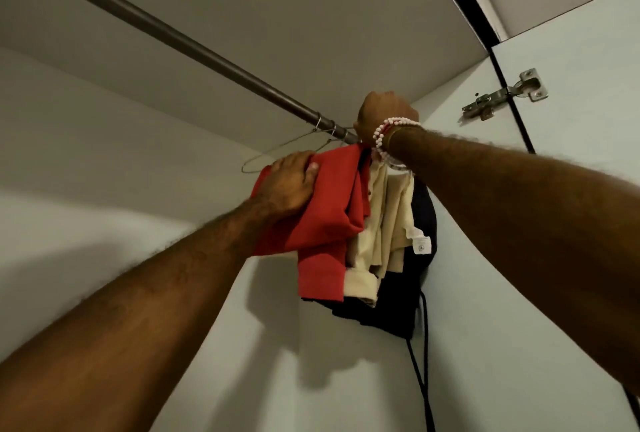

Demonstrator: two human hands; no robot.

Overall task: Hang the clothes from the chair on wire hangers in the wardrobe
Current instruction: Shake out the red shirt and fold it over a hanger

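1. The view looks up into a wardrobe. A rod (166,33) runs from 10 o'clock down to the centre of the frame.
2. At that central end three garments hang bunched together: a red garment (325,217), a cream garment (384,224) at its 3 o'clock, and a dark garment (391,303) behind and below both.
3. A bare wire hanger (284,147) hangs from the rod at the red garment's 10 o'clock, just above the left hand.
4. The left hand (292,186) grips the red garment's upper left edge, fingers pressed together and curled over the cloth.
5. The right hand (382,113), with a beaded bracelet (381,141) at the wrist, is up at the rod at 12 o'clock of the clothes. Its back faces the camera, so I cannot tell how its fingers lie.
6. Judged step: the red garment is being hung on the rod beside the others.
7. The next move likely calls for checking that its hook, hidden here, sits over the rod, then letting the cloth go gently without knocking the bare hanger.
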